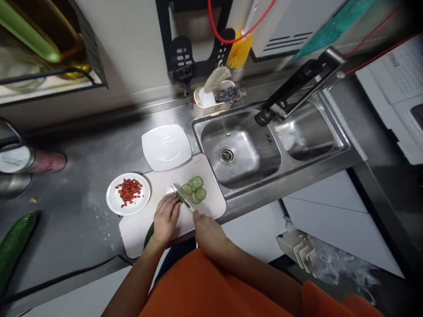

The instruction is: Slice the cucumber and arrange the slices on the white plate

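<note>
My left hand [166, 216] is closed over a cucumber [149, 233], most of it hidden under the palm and forearm. In my right hand [209, 230] is a knife [181, 198], its blade at the cucumber's cut end beside my left fingertips. Several round cucumber slices [195, 189] lie in a loose cluster just right of the blade. All of this rests on a white cutting board [139, 226]. A white plate [112, 203] holding chopped red pieces [130, 192] overlaps the board's left edge. Behind the board sits a square white plate [166, 145] with nothing on it.
A steel double sink [244, 149] with a black faucet [280, 94] lies to the right. Behind it stands a holder [213, 108] with scrubbers. Another cucumber [16, 242] lies at far left, below a reddish can [48, 161]. A bottle rack [92, 57] hangs upper left.
</note>
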The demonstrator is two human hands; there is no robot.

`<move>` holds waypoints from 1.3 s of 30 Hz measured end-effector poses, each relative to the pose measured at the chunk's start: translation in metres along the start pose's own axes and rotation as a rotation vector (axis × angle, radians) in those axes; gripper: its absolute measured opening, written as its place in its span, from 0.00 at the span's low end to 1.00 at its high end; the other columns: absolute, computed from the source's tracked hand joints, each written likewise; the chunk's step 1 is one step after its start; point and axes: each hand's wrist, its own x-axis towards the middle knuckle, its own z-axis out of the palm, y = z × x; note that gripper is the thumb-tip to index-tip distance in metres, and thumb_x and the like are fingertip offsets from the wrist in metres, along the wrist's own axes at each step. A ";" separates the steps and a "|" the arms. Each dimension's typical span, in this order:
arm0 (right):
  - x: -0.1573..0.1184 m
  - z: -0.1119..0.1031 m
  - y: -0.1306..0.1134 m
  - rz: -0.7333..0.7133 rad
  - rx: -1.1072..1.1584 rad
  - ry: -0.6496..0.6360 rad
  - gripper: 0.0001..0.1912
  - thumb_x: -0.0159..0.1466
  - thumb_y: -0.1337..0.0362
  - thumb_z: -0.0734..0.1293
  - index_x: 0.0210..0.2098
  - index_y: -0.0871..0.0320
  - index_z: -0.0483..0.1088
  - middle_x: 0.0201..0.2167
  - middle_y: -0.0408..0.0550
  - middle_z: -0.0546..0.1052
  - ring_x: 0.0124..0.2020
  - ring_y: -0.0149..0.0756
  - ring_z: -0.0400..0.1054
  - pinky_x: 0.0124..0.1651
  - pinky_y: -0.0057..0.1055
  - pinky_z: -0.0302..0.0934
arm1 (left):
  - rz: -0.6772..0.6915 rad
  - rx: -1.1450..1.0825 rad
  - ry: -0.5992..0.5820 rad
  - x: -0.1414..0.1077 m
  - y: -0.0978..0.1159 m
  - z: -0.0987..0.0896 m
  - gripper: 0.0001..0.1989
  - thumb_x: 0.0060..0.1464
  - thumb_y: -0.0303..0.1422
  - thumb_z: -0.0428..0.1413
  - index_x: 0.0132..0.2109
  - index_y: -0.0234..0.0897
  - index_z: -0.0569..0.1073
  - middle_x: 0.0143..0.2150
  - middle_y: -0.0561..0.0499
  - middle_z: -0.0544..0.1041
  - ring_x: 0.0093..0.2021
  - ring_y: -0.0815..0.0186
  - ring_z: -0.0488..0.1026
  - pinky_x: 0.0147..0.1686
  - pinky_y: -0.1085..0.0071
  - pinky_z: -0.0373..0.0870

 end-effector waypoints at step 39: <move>0.010 -0.013 0.056 -0.033 -0.046 0.172 0.13 0.69 0.68 0.53 0.44 0.58 0.68 0.40 0.49 0.72 0.37 0.33 0.69 0.37 0.27 0.55 | -0.232 0.360 -0.072 -0.070 -0.042 -0.075 0.23 0.56 0.36 0.52 0.58 0.39 0.67 0.47 0.41 0.75 0.44 0.53 0.72 0.46 0.56 0.68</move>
